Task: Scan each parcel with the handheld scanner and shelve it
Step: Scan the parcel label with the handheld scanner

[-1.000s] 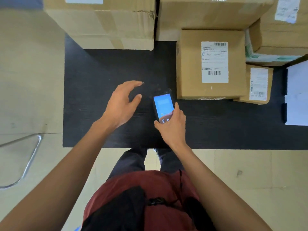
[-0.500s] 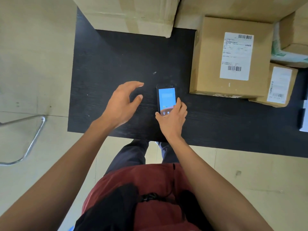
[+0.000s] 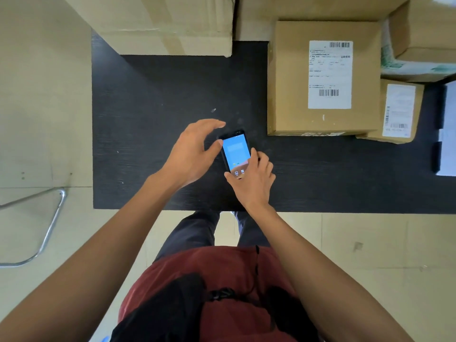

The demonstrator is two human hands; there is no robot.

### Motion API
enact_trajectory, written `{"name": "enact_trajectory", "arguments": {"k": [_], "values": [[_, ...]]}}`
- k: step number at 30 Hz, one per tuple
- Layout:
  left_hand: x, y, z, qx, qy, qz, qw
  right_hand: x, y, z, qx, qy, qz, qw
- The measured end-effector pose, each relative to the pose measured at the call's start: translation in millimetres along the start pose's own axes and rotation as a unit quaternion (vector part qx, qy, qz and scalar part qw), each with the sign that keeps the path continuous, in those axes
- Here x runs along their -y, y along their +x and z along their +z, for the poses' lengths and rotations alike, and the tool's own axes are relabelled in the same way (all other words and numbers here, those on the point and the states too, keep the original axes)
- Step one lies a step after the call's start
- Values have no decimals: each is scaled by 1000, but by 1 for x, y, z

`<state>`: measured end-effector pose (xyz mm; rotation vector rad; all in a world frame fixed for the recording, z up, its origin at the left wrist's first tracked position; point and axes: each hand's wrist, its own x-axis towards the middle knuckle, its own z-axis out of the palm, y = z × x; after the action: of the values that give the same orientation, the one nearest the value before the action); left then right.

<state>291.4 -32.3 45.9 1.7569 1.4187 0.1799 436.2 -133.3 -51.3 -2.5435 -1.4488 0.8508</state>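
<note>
Looking down, I see a black wood-grain table top [image 3: 158,114] set over a pale beige tiled floor [image 3: 370,267], with a bent chrome tube frame [image 3: 53,218] at my left. Along the table's far edge stand large brown cardboard cartons [image 3: 172,23]. To my right sits a square brown cardboard parcel with a white barcode label [image 3: 323,77], and touching its right side is a smaller brown cardboard parcel with its own white label [image 3: 399,112]; another carton with green-printed tape [image 3: 419,40] is stacked behind that. A white sheet-like object [image 3: 447,129] lies at the right edge, cut off by the view. Near the table's middle, well short of the parcels, my right hand [image 3: 251,181] grips the lower end of the black handheld scanner with its lit blue screen [image 3: 235,151], thumb at the bottom of the screen and fingers wrapped round its right side. My left hand [image 3: 195,149] hovers just beside the scanner's left edge, fingers loosely arched and holding nothing, the thumb tip at or almost at the casing; I cannot tell whether it touches. Both forearms reach forward from my dark red shirt [image 3: 222,280].
</note>
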Motion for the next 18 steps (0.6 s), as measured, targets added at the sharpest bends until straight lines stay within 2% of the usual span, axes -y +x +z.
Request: {"name": "enact_trajectory", "arguments": {"k": [3, 6, 10, 13, 18], "values": [[-10, 9, 10, 17, 0, 16, 1000, -10, -3, -23, -20, 54, -28, 998], [-19, 22, 20, 33, -10, 37, 999, -30, -3, -61, -111, 149, -26, 982], [-37, 44, 39, 42, -13, 81, 996, -72, 9, -112, -201, 183, 14, 962], [-51, 61, 57, 54, 19, 101, 993, -104, 27, -139, -213, 177, 42, 960], [-71, 83, 79, 51, 38, 113, 992, -137, 64, -162, -158, 115, 55, 979]]}}
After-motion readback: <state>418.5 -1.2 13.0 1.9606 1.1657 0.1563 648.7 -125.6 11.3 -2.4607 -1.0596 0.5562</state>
